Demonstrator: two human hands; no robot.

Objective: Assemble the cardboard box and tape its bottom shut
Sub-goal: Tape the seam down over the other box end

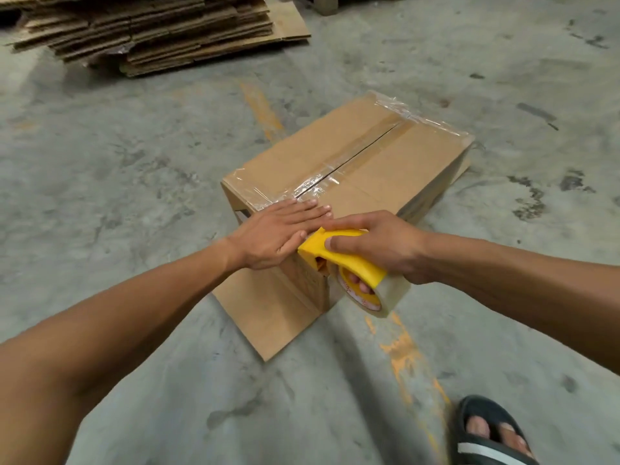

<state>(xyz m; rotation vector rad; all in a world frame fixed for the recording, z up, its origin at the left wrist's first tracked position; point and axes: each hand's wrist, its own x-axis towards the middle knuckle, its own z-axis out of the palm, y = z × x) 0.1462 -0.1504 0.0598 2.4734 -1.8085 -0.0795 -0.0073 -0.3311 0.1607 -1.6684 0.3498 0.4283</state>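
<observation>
I see the cardboard box [352, 169] standing upside down on the concrete floor [134, 162], in the middle of the scene, its taped bottom facing up. Clear tape [375, 142] runs along the centre seam from the far edge to the near edge, with more strips across both ends. My left hand [281, 236] lies flat and open, fingers together, pressing on the near edge of the box where the tape folds over. Just to its right, my right hand [379, 243] has its grip closed around the yellow tape dispenser [339, 253], held against the near top corner of the box; the tape roll [375, 293] hangs below it. One loose flap [268, 313] splays out on the floor nearest me. A stack of flattened cardboard [157, 31] lies far left, and a sandalled foot [489, 434] shows near right.
</observation>
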